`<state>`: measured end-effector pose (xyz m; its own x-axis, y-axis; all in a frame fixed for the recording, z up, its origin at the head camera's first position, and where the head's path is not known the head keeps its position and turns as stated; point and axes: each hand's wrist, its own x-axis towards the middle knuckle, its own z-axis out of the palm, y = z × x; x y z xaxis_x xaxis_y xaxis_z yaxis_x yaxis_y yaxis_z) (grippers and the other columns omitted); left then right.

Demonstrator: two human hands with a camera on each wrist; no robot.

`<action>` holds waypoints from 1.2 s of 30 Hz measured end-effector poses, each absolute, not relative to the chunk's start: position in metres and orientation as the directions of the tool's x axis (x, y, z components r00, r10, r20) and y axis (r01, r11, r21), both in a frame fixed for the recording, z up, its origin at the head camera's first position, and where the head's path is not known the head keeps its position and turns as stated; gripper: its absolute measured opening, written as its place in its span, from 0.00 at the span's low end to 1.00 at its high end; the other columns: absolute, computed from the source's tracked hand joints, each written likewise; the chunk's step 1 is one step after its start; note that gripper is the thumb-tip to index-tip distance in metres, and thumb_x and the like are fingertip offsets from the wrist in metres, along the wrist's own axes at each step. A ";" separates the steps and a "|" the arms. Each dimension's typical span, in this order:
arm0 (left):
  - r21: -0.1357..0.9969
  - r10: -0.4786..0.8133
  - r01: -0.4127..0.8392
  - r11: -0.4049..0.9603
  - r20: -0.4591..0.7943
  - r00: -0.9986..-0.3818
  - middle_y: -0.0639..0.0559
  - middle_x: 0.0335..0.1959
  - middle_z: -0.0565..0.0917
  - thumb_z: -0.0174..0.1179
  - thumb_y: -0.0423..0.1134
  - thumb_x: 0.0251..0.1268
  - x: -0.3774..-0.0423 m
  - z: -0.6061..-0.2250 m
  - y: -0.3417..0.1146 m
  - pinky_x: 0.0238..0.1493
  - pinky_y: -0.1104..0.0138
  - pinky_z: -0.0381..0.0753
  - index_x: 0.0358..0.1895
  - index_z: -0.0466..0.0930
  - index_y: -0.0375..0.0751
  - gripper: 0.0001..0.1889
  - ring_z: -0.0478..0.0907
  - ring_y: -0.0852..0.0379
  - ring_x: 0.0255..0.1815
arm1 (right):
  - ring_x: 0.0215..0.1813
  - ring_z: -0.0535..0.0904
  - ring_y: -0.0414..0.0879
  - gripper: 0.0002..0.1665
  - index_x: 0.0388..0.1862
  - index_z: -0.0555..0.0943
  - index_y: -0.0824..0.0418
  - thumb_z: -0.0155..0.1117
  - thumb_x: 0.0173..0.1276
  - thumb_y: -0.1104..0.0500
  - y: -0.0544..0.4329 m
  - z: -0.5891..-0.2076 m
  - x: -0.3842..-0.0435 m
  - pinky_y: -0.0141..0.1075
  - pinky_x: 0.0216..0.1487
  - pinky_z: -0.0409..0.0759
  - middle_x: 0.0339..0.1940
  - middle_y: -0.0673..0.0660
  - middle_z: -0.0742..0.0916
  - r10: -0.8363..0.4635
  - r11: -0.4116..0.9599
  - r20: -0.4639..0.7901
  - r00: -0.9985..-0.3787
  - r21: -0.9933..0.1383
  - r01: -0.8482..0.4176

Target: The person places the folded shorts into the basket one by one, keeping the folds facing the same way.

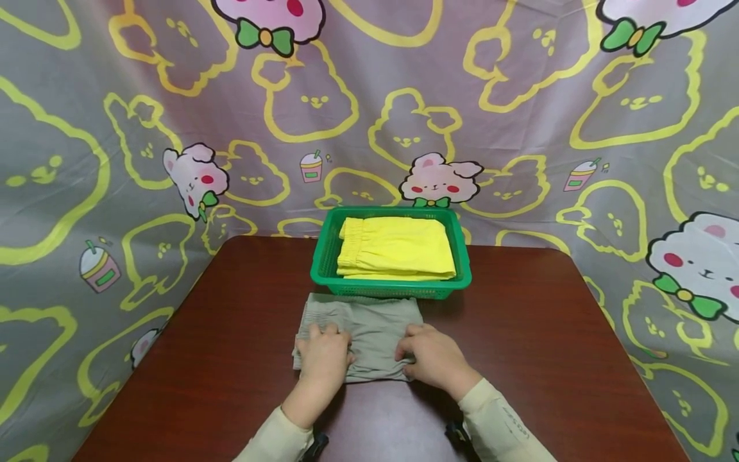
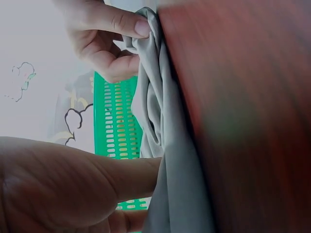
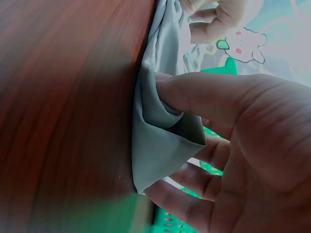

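Note:
A pair of folded grey elastic-waist pants (image 1: 378,327) lies on the table in front of a green basket, its gathered waistband at the left. Over the near left part, my left hand (image 1: 325,353) holds the cloth with bent fingers; in the left wrist view its thumb (image 2: 138,175) presses into the fabric. My right hand (image 1: 433,359) grips the near right corner. The right wrist view shows that thumb (image 3: 194,94) tucked into a fold, with the fingers on the far side of the corner. Some of the left fingertips are hidden behind cloth.
The green plastic basket (image 1: 391,286) stands at the table's back edge, close behind the grey cloth. Folded yellow pants (image 1: 398,247) with a gathered waistband lie in it. The dark red-brown table (image 1: 519,321) is bordered by a cartoon-printed curtain (image 1: 369,102) behind and at both sides.

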<state>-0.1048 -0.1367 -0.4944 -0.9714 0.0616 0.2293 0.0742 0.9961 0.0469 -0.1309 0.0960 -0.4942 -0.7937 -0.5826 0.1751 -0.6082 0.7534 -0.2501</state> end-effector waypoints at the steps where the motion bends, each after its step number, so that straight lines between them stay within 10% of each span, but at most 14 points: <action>1: 0.044 0.063 0.075 0.996 0.231 -0.971 0.46 0.42 0.83 0.78 0.51 0.48 -0.105 -0.494 -0.135 0.38 0.39 0.75 0.37 0.88 0.52 0.14 0.73 0.37 0.48 | 0.46 0.78 0.44 0.12 0.33 0.88 0.40 0.81 0.50 0.54 0.097 -0.495 -0.131 0.36 0.33 0.76 0.33 0.39 0.76 -0.583 0.753 0.175 -0.793 -0.251 -0.609; 36: 0.000 0.100 0.102 0.995 0.202 -0.974 0.46 0.44 0.83 0.77 0.53 0.47 -0.109 -0.494 -0.105 0.38 0.41 0.75 0.41 0.88 0.53 0.18 0.72 0.38 0.51 | 0.42 0.74 0.42 0.14 0.32 0.87 0.40 0.81 0.48 0.55 0.125 -0.493 -0.128 0.33 0.32 0.73 0.33 0.39 0.76 -0.568 0.762 0.153 -0.809 -0.274 -0.587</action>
